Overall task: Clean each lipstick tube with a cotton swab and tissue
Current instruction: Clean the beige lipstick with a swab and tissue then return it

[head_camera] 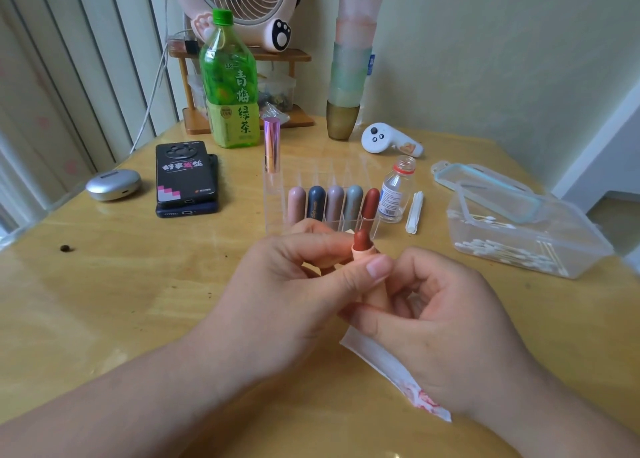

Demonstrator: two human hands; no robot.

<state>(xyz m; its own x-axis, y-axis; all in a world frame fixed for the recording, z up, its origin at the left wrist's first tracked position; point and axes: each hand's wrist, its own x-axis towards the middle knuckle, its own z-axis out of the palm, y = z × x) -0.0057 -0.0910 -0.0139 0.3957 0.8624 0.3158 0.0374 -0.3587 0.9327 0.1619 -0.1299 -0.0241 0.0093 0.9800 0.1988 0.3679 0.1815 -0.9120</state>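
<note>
1. While the left hand [294,284] pinches the peach plastic lipstick tube with its bared red-brown stick [362,241] above the wooden table [121,302], the right hand [443,319] curls its grip round the base. This looks like mid-clean.
2. The next move is probably a wipe with the red-stained white tissue [381,360] beneath the right hand.
3. Counted: five capped round-topped tubes [334,203] in the clear plastic organiser [277,212], and one pink metallic tube [272,146].

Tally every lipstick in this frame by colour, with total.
Pale pink tube: 1
Dark blue tube: 1
Mauve tube: 1
Grey tube: 1
Red-brown tube: 1
Metallic pink tube: 1
Open red-brown lipstick in left hand and right hand: 1
Total: 7
</note>
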